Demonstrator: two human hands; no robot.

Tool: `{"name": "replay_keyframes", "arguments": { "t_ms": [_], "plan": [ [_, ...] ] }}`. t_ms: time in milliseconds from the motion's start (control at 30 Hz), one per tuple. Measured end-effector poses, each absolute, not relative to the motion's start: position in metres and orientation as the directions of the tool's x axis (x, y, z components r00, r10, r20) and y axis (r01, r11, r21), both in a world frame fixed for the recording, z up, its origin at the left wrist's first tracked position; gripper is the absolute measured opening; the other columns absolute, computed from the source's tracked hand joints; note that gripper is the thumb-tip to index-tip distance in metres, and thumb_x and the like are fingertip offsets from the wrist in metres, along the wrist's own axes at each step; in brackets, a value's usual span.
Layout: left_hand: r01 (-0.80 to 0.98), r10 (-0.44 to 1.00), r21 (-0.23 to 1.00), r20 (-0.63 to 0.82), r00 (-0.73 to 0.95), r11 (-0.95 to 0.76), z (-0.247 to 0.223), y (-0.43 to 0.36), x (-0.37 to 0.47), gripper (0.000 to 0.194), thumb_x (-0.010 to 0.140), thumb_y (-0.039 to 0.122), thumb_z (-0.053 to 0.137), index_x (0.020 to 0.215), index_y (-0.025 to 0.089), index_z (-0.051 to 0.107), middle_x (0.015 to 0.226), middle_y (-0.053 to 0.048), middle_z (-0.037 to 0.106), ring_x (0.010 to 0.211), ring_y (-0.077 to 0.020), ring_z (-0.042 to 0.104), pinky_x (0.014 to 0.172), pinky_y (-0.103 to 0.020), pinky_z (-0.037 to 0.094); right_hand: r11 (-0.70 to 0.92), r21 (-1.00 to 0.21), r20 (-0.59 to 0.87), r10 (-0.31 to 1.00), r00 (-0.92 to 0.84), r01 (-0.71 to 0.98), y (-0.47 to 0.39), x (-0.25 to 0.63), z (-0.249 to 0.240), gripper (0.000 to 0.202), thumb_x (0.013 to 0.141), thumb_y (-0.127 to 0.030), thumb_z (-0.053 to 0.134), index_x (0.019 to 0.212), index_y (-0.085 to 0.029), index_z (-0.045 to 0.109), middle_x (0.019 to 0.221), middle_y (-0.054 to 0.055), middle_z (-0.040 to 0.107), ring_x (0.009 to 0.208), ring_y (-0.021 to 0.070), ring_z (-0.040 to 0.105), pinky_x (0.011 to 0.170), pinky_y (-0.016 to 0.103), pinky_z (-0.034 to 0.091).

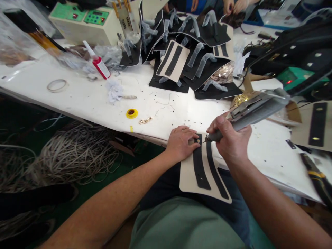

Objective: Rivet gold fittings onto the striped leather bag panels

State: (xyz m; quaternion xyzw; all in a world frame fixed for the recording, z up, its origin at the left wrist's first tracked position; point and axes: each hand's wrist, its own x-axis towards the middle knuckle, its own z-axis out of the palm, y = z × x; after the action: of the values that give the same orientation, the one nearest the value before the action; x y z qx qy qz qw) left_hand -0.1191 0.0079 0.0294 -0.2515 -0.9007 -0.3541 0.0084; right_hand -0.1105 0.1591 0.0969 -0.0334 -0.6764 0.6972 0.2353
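My right hand (232, 136) is wrapped round a grey electric screwdriver (255, 110), whose thin tip points down to the left. Just below the tip lies a beige leather-like panel (188, 178) with two black strips, its upper end at the table edge and its lower end over my lap. My left hand (182, 143) grips the panel's upper left edge, thumb and fingers close to a metal stud (198, 141) on the left strip (199, 166). The tip seems near the panel's top; contact is unclear.
Black panels with plastic-wrapped handles (207, 69) are heaped at the back. A red bottle (101, 67), yellow tape roll (131, 113), gold chain (145, 120) and tiny black bits lie on the white table (160, 100). Pliers (317, 176) sit right. Another person's hands (234, 6) are at the back.
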Motion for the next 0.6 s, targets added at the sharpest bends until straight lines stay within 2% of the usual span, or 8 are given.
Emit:
{"name": "replay_keyframes", "arguments": {
  "t_ms": [167,600],
  "plan": [
    [0.461,0.447,0.636,0.198,-0.872,0.618,0.028,0.008,-0.120,0.026,0.080,0.041,0.078,0.104,0.031,0.074,0.122,0.006,0.072,0.125,-0.0244,0.051,0.106,-0.045,0.038,0.089,-0.947,0.320,0.353,-0.879,-0.309,0.154,-0.117,0.085,0.039,0.079,-0.047,0.077,0.061,-0.021,0.054,0.052,-0.002,0.055,0.046,0.0140,0.053,0.047,0.029,0.047],
    [0.470,0.446,0.653,0.218,-0.868,0.595,0.026,0.007,-0.120,0.024,0.081,0.040,0.077,0.104,0.031,0.074,0.122,0.008,0.072,0.123,-0.0236,0.052,0.104,-0.044,0.038,0.101,-0.945,0.326,0.337,-0.883,-0.310,0.151,-0.119,0.077,0.032,0.081,-0.042,0.075,0.066,-0.020,0.057,0.053,-0.002,0.057,0.045,0.0138,0.054,0.046,0.028,0.046]
  ]
}}
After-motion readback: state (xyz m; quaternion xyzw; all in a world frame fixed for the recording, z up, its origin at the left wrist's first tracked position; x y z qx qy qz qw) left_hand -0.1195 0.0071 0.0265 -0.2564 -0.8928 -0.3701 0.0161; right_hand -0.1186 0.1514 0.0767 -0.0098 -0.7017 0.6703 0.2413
